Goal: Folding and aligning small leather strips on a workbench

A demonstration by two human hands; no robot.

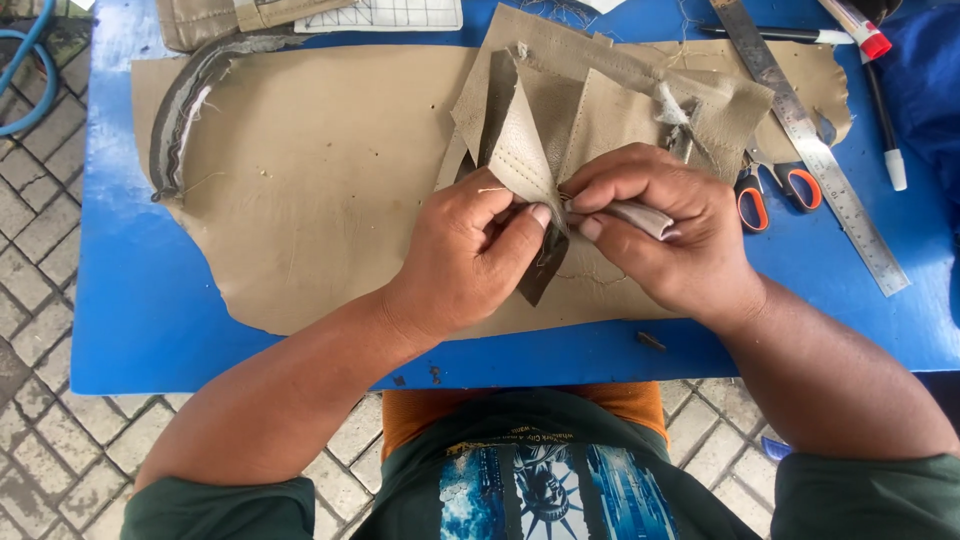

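Note:
My left hand (470,255) pinches the lower tip of a stitched beige leather piece (520,140) between thumb and fingers. My right hand (660,225) grips the same piece just to the right, with a folded flap of it sticking out between the fingers. A dark strip (545,270) hangs down below the pinch point. Both hands hover over a large tan leather sheet (320,190) spread on the blue table (150,330).
Orange-handled scissors (775,190) and a metal ruler (820,150) lie right of my hands. Pens (885,110) lie near the far right edge. A curved grey padded piece (185,110) rests at the sheet's left. Paved floor (40,250) lies beyond the table's left edge.

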